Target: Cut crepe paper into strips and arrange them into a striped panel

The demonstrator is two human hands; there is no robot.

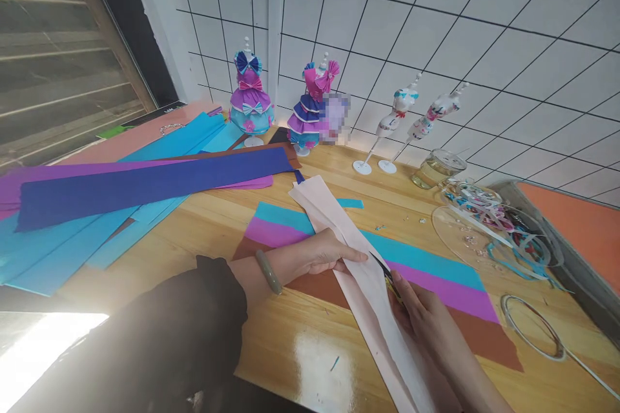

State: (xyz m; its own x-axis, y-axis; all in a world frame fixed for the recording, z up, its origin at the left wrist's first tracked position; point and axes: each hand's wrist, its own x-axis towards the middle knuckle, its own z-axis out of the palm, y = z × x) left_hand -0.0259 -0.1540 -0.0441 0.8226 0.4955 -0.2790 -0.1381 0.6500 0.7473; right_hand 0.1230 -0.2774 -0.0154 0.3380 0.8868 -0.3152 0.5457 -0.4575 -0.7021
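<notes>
A long strip of pale pink crepe paper (334, 206) runs slantwise from the table's middle toward its front edge. My left hand (329, 251) pinches this paper near its middle, thumb on top. In my right hand (421, 310) is a pair of scissors (381, 264), the dark blade tips pointing up and left at the paper's edge. My fingers hide most of the handles. Beneath the pink paper, a wide sheet of paper banded in blue, purple and brown (465, 293) lies flat across the table.
Stacked strips of dark blue (159, 187), light blue and purple paper cover the left side. Two mini dress forms wear paper dresses (250, 103); two slim bare-stand forms (398, 110) are behind. At right are a glass jar (438, 169), tangled ribbons (513, 226) and a wire coil (533, 326).
</notes>
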